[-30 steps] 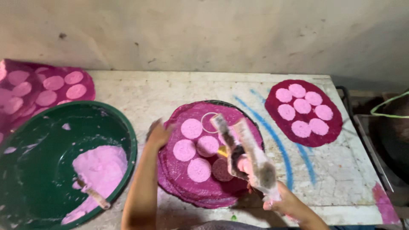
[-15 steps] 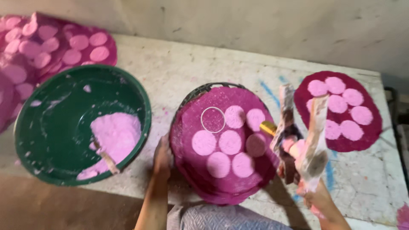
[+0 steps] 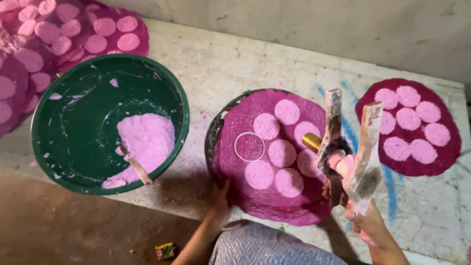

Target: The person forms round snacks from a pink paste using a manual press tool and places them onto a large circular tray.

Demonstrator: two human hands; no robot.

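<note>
The right hand (image 3: 369,223), at the near right, is clenched around a paste-smeared wooden press (image 3: 351,152) whose two arms stand upright and apart, a brass cylinder (image 3: 311,142) at its hinge, while the left hand (image 3: 220,197) rests fingers-down on the near rim of the magenta mat (image 3: 235,162) over a round tray. That mat carries seven pink paste discs (image 3: 281,152) and one bare metal ring (image 3: 249,146); a second mat (image 3: 441,162) far right holds six. To the left, one green basin (image 3: 73,142) contains a mound of pink paste (image 3: 147,140) with a stick (image 3: 137,168) in it.
</note>
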